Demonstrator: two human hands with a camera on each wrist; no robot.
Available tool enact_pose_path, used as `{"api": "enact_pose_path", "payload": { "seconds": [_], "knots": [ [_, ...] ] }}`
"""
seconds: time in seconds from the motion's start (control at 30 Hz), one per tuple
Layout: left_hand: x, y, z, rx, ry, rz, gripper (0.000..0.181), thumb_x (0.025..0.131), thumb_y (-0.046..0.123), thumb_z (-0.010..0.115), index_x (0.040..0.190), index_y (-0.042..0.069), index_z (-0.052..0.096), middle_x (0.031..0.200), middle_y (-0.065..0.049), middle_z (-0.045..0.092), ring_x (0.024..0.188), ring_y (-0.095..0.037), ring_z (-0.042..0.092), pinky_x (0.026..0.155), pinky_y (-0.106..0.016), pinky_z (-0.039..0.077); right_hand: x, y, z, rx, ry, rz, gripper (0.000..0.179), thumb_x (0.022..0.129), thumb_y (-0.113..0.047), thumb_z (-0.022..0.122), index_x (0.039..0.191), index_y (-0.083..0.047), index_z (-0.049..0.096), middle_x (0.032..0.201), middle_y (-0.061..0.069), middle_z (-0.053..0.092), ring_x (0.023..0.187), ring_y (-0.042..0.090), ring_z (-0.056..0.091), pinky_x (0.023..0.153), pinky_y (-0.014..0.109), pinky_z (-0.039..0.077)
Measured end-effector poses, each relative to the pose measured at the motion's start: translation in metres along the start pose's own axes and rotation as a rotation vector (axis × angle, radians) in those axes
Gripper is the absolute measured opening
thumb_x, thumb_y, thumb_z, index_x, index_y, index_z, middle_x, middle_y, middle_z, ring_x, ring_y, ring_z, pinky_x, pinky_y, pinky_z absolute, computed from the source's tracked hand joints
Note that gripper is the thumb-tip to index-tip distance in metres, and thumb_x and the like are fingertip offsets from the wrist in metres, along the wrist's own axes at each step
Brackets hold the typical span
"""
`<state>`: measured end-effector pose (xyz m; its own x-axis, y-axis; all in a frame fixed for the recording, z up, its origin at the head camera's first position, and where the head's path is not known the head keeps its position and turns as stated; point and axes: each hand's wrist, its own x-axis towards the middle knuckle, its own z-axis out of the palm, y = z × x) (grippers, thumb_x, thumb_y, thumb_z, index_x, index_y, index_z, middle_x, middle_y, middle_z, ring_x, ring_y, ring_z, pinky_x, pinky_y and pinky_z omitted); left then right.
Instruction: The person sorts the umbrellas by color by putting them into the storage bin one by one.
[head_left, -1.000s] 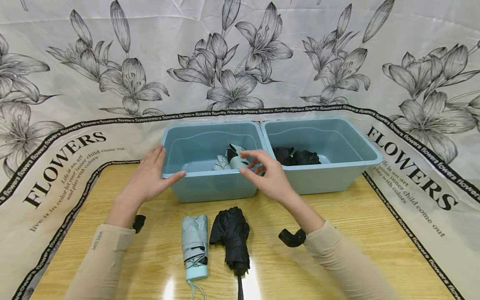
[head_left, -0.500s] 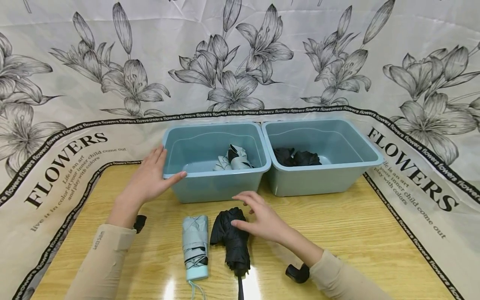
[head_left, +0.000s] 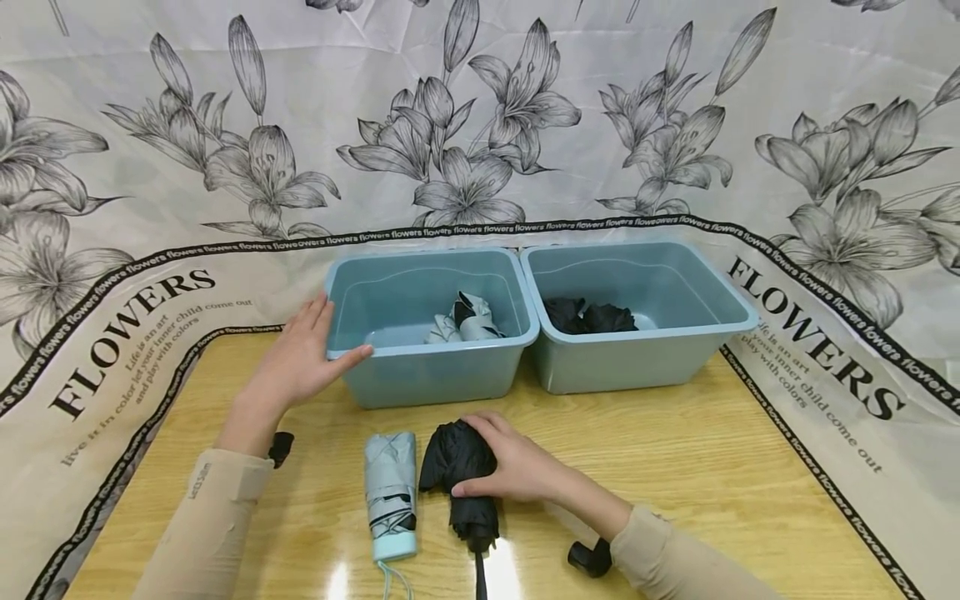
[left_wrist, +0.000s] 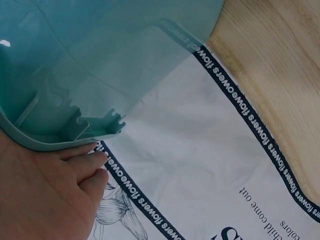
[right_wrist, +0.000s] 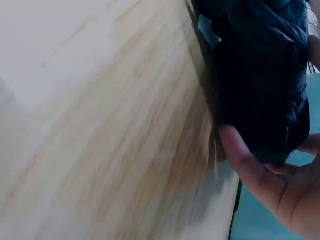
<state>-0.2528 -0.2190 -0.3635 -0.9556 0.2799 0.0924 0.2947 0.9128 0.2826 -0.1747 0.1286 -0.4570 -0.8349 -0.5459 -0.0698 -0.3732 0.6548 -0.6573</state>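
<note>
In the head view my right hand (head_left: 517,462) is over the upper part of a black folded umbrella (head_left: 474,510) lying on the table, thumb on one side and fingers round its far end. The right wrist view shows the dark umbrella fabric (right_wrist: 262,75) between the fingers. My left hand (head_left: 296,350) rests at the left front corner of the left blue bin (head_left: 435,375), fingers straight along its side and thumb over the front rim. A light blue-grey folded umbrella (head_left: 390,492) with a wrist cord lies left of the black one, untouched.
Grey-blue folded umbrellas (head_left: 478,321) lie inside the left bin. A second blue bin (head_left: 622,362) stands beside it at the right, with black folded umbrellas (head_left: 607,317) inside. A flower-printed cloth (head_left: 465,125) hangs behind and reaches along the table's sides.
My right hand has come from above the left bin's right side down to the black umbrella on the table and taken hold of it. The left hand stays at the bin.
</note>
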Motion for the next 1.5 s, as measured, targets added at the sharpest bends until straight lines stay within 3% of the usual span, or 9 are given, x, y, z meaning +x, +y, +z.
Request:
{"api": "enact_pose_path", "payload": {
  "seconds": [0.13, 0.4, 0.7, 1.03, 1.33, 1.4, 1.47, 1.5],
  "knots": [
    [-0.002, -0.002, 0.002, 0.002, -0.007, -0.008, 0.114, 0.097, 0.079, 0.04, 0.163, -0.008, 0.008, 0.172, -0.023, -0.002, 0.159, -0.044, 0.002, 0.128, -0.059, 0.007, 0.002, -0.002, 0.008, 0.056, -0.005, 0.013, 0.105, 0.081, -0.059, 0.084, 0.162, -0.014, 0.036, 0.16, 0.012, 0.036, 0.139, 0.038, 0.049, 0.11, 0.058, 0.047],
    [0.004, -0.002, 0.0, 0.007, 0.01, 0.003, 0.113, 0.097, 0.079, 0.04, 0.163, -0.008, 0.008, 0.172, -0.023, -0.002, 0.159, -0.045, 0.002, 0.128, -0.06, 0.008, 0.009, 0.0, 0.015, 0.214, 0.083, -0.01, 0.099, 0.074, -0.036, 0.092, 0.156, -0.008, 0.045, 0.157, 0.016, 0.04, 0.141, 0.037, 0.046, 0.113, 0.06, 0.041],
    [0.004, -0.002, -0.003, -0.001, 0.009, 0.001, 0.113, 0.098, 0.078, 0.042, 0.163, -0.008, 0.008, 0.172, -0.025, 0.0, 0.159, -0.044, 0.003, 0.128, -0.06, 0.009, 0.006, -0.003, 0.014, 0.271, 0.101, -0.031, 0.098, 0.07, -0.027, 0.095, 0.156, -0.017, 0.048, 0.158, 0.008, 0.041, 0.144, 0.034, 0.043, 0.115, 0.061, 0.038],
    [0.003, -0.003, -0.002, 0.002, 0.014, 0.001, 0.113, 0.098, 0.077, 0.043, 0.162, -0.01, 0.01, 0.171, -0.027, 0.002, 0.158, -0.045, 0.004, 0.128, -0.06, 0.009, -0.006, -0.009, -0.004, 0.33, 0.18, -0.053, 0.097, 0.073, -0.027, 0.094, 0.157, -0.028, 0.045, 0.159, 0.003, 0.041, 0.145, 0.032, 0.042, 0.114, 0.061, 0.038],
    [0.004, -0.003, 0.0, 0.007, 0.02, 0.005, 0.114, 0.097, 0.078, 0.042, 0.163, -0.009, 0.011, 0.172, -0.024, 0.001, 0.159, -0.044, 0.004, 0.129, -0.059, 0.009, -0.02, -0.022, -0.031, 0.424, 0.278, -0.128, 0.095, 0.078, -0.021, 0.091, 0.16, -0.026, 0.041, 0.164, 0.003, 0.034, 0.151, 0.034, 0.032, 0.118, 0.07, 0.03],
    [0.003, -0.004, 0.001, 0.006, 0.018, 0.004, 0.114, 0.097, 0.078, 0.043, 0.163, -0.009, 0.011, 0.172, -0.025, 0.002, 0.159, -0.044, 0.004, 0.129, -0.059, 0.009, -0.024, -0.025, -0.038, 0.442, 0.293, -0.146, 0.096, 0.079, -0.02, 0.09, 0.16, -0.024, 0.04, 0.164, 0.003, 0.033, 0.152, 0.034, 0.031, 0.116, 0.063, 0.037],
    [0.002, -0.004, 0.002, 0.004, 0.018, 0.004, 0.114, 0.097, 0.078, 0.043, 0.163, -0.009, 0.011, 0.172, -0.025, 0.003, 0.159, -0.044, 0.004, 0.129, -0.058, 0.008, -0.026, -0.027, -0.045, 0.459, 0.309, -0.167, 0.095, 0.08, -0.017, 0.09, 0.161, -0.023, 0.039, 0.164, 0.004, 0.032, 0.152, 0.035, 0.029, 0.103, 0.049, 0.051],
    [0.002, -0.004, 0.003, 0.0, 0.017, 0.004, 0.114, 0.097, 0.078, 0.043, 0.163, -0.009, 0.011, 0.172, -0.025, 0.003, 0.159, -0.044, 0.004, 0.129, -0.058, 0.008, -0.027, -0.028, -0.049, 0.475, 0.314, -0.176, 0.095, 0.081, -0.014, 0.089, 0.161, -0.023, 0.038, 0.164, 0.004, 0.031, 0.151, 0.035, 0.03, 0.09, 0.042, 0.057]
  ]
}}
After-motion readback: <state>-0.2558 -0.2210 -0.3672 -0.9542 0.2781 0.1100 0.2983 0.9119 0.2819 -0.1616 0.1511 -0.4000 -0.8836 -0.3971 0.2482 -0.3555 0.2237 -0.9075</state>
